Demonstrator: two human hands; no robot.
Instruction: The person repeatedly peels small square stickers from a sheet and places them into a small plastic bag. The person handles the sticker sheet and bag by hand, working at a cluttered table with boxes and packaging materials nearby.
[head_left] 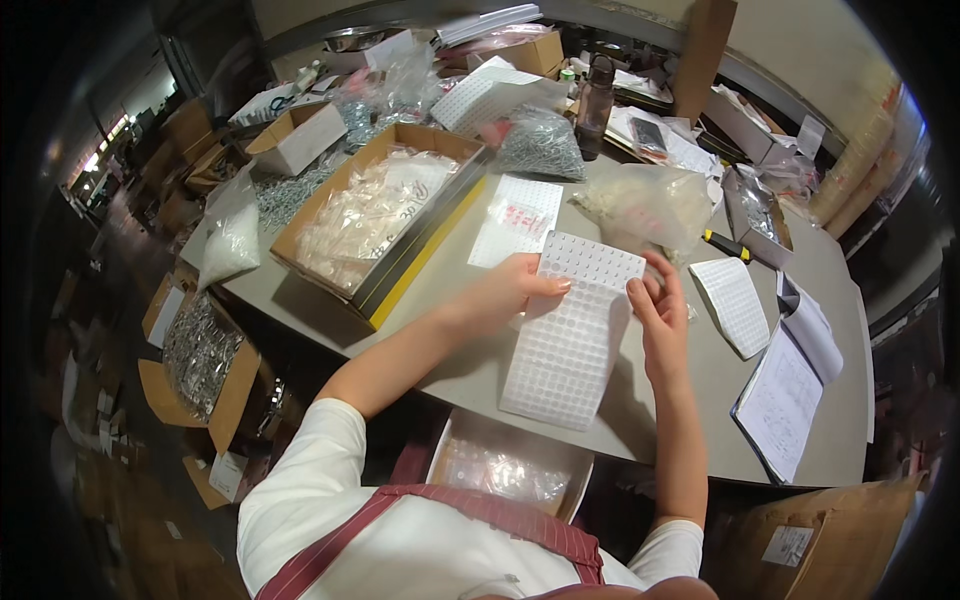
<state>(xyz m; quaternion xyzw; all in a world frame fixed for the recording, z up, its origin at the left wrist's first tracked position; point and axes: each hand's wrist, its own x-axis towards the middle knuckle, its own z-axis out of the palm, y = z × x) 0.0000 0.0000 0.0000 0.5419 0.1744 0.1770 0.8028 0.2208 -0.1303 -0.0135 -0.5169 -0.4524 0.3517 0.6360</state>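
Between my hands, over the table's near edge, is a long white sheet of round stickers (568, 350). Its upper part shows rows of small dark marks, and the lower part carries rows of pale discs. My left hand (532, 282) pinches the sheet's left edge, thumb lying on top. At the upper right edge, my right hand (661, 297) is closed with thumb and curled fingers against the sheet. Just beyond lies another white sheet with red marks (518, 218). A clear plastic bag (650, 205) of pale pieces rests behind my right hand.
A carton of small plastic packets (375, 215) stands left, near a bag of white pieces (232, 235). On the right are a yellow-black cutter (727, 246), a sticker sheet (732, 305) and a notebook (785, 395). A dark bottle (595, 110) stands behind. An open drawer (437, 455) sits below.
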